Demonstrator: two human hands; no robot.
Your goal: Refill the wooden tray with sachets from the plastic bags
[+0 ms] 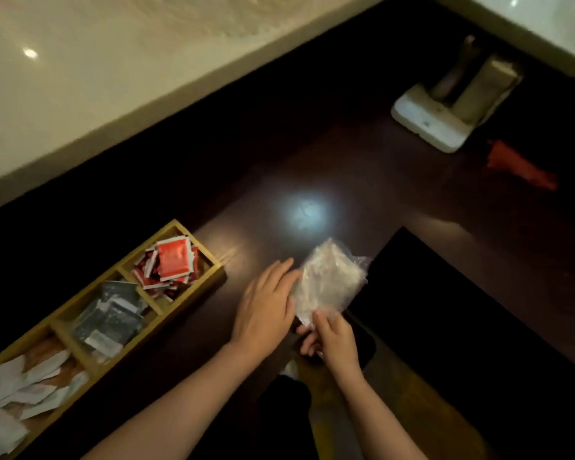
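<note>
The bag [329, 280] of sachets lies at the table [362, 161] edge, at three o'clock from the tray [218, 272]. The right hand [336, 340] pinches its near end, probably to open it; the left hand [266, 307], fingers straight and together, steadies its side.

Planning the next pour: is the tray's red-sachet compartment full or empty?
Full: red sachets heap above the rim of the wooden tray.

tray [193, 295] left on surface [312, 167], sachets [171, 263] in its compartments | bag [326, 283] right of tray, between my hands | holder [432, 124] far right behind
</note>
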